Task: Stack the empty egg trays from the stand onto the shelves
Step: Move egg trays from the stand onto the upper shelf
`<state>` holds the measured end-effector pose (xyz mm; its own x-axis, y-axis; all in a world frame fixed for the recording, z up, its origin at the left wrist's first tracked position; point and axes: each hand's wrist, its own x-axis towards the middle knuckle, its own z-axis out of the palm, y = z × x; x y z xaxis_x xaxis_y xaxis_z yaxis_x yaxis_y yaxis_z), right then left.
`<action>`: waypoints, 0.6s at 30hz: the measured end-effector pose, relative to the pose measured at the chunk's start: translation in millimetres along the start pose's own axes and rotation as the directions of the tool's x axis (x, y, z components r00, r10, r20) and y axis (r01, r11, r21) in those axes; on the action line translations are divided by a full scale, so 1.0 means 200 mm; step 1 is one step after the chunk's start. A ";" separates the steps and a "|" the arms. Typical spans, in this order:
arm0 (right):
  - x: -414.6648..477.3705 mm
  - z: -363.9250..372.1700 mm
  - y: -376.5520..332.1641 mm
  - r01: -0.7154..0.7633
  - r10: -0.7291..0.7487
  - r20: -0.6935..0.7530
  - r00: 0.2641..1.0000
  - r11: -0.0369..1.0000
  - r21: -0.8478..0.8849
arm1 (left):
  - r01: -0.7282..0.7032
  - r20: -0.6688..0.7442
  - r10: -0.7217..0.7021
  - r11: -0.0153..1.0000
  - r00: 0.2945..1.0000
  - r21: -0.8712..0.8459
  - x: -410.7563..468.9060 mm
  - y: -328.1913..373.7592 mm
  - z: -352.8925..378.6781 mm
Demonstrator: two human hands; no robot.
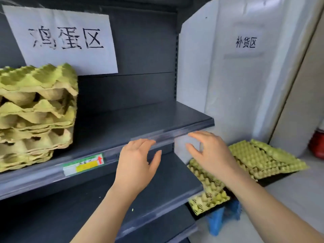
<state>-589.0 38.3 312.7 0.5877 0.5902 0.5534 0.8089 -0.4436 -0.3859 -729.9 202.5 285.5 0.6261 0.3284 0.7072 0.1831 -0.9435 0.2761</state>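
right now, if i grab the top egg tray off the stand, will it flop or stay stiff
The top tray looks like thin moulded pulp, so probably light and fairly stiff. It lies skewed on its pile, so it likely lifts free. The warped shelf stack suggests trays crush easily.

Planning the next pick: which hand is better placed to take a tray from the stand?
Probably the right hand: it is open and overlaps the egg trays at the right. The left hand, also open, is farther from them, before the shelf.
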 end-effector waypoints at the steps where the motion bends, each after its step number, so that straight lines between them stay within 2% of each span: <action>1: -0.01 -0.02 0.11 -0.023 0.023 0.012 1.000 0.999 -0.023 | -0.010 0.023 0.010 1.000 1.000 -0.016 0.02 0.06 0.10; 9: -0.05 -0.21 1.04 -0.138 0.149 0.073 0.986 0.981 -0.137 | -0.036 0.175 0.055 0.993 0.983 -0.111 0.25 0.62 0.93; 18: 0.02 -0.21 1.92 -0.275 0.307 0.175 0.936 0.944 -0.185 | 0.066 0.369 -0.016 0.990 0.929 -0.123 0.39 0.96 1.77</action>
<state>-276.5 -157.1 197.6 0.8011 0.5339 0.2705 0.5984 -0.7055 -0.3797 -377.1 32.3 163.6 0.8587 0.3043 0.4123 0.1294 -0.9073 0.4001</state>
